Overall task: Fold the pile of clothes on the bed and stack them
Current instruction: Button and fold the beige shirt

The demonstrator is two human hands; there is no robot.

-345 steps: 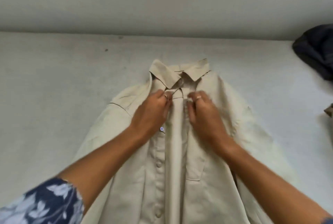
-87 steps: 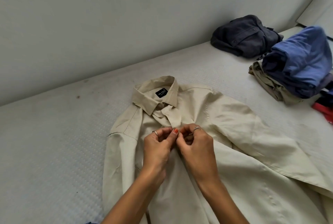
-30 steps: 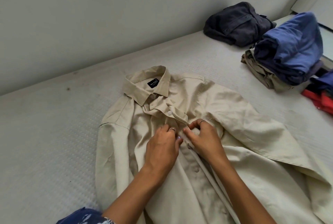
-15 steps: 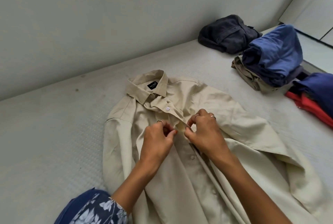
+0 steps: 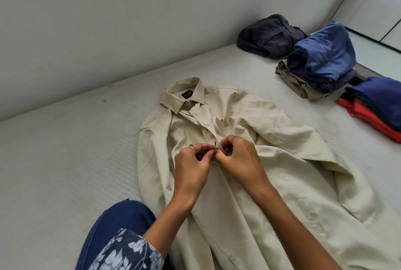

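Beige shirt (image 5: 249,161) flat, collar pointing away beyond the hands, long axis toward person. Left hand (image 5: 191,167) and right hand (image 5: 240,159) both pinch its placket.

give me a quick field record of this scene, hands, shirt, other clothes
surface: pale bed against a wall
garment in work: beige shirt, lying front up, collar toward the wall
left hand: pinching the shirt's placket
right hand: pinching the placket, fingertips meeting the left hand's
button state: white button near the collar is done up
fold state: shirt not yet folded, sleeves spread
other clothes: dark grey garment; blue garment on a khaki garment; navy garment on a red garment
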